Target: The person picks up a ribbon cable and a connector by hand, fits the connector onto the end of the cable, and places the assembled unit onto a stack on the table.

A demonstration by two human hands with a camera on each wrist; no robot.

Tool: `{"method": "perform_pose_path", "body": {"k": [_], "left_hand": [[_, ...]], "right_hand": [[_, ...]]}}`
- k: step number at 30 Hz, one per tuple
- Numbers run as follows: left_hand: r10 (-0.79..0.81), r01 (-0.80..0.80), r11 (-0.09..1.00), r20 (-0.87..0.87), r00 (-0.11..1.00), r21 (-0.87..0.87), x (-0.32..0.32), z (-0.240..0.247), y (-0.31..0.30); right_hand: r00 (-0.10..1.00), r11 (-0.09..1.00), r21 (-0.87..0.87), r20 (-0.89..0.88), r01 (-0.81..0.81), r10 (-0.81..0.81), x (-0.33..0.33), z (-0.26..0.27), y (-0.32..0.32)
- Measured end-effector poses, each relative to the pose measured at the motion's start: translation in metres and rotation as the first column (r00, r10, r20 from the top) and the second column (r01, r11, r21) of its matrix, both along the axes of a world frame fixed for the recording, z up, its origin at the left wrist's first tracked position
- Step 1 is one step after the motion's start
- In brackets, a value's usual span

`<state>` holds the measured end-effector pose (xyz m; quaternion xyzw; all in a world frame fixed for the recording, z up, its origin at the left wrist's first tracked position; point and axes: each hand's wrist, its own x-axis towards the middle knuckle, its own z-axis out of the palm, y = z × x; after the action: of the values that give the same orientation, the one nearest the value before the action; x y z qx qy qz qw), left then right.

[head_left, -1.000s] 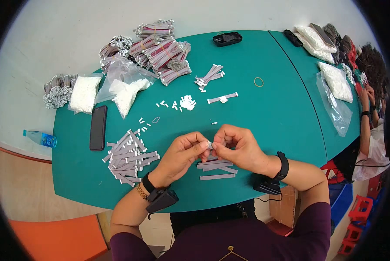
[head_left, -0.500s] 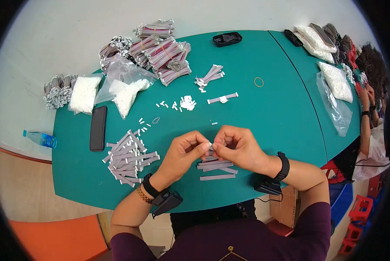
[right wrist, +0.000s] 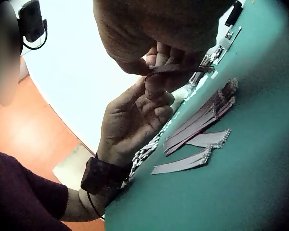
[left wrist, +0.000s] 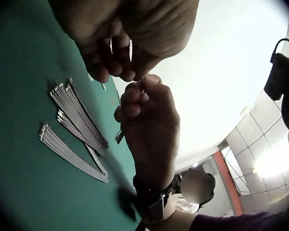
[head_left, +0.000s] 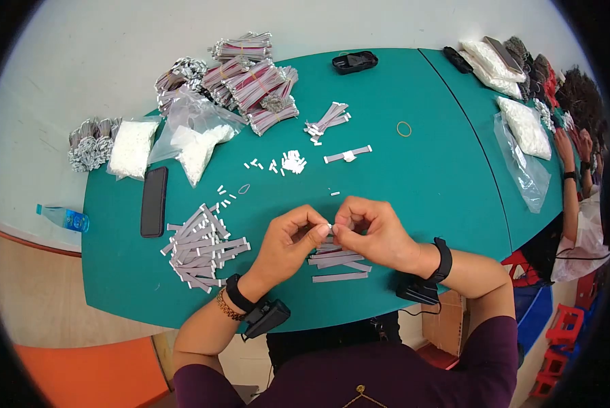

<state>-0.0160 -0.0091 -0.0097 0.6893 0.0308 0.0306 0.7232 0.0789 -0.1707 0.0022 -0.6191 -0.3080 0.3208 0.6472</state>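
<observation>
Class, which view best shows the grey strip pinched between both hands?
Right wrist view: the grey strip shows lengthwise and well lit. The head view shows only its white tip; the left wrist view barely shows it, in shadow.

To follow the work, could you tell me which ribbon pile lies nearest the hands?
The small pile close below the left hand and right hand; the bigger pile lies further left, near the phone.

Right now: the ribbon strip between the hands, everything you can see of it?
The ribbon strip is a short, flat, grey ribbed band, seemingly plastic-coated wires, with a small fitting at one end. It is held level above the green table, pinched between fingertips of the left hand and right hand, which hide much of it. Similar strips lie on the table beneath, apart from it.
</observation>
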Motion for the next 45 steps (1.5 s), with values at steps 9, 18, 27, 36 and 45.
{"method": "perform_pose_path", "body": {"k": [9,18,27,36,45], "left_hand": [[0.008,-0.009,0.997,0.011,1.0,0.073,-0.002,0.005,-0.002],[-0.086,0.079,0.982,-0.032,0.996,-0.169,0.001,0.0,0.002],[-0.002,-0.007,0.989,0.056,0.998,0.149,-0.003,0.005,-0.003],[-0.03,0.029,0.999,-0.023,0.999,-0.035,0.001,0.005,0.007],[-0.042,0.042,0.998,-0.002,0.999,0.053,-0.002,0.006,0.005]], "right_hand": [[1.0,1.0,0.004,0.02,-0.016,0.015,0.001,-0.006,0.0],[0.992,0.996,-0.017,-0.099,-0.086,0.084,0.003,0.004,-0.001],[0.966,0.996,-0.077,0.25,-0.054,0.071,0.001,0.001,-0.003],[0.973,0.986,-0.031,-0.167,-0.166,0.158,0.007,0.01,-0.002],[0.979,0.987,0.026,-0.123,-0.158,0.16,0.002,0.005,-0.002]]}}
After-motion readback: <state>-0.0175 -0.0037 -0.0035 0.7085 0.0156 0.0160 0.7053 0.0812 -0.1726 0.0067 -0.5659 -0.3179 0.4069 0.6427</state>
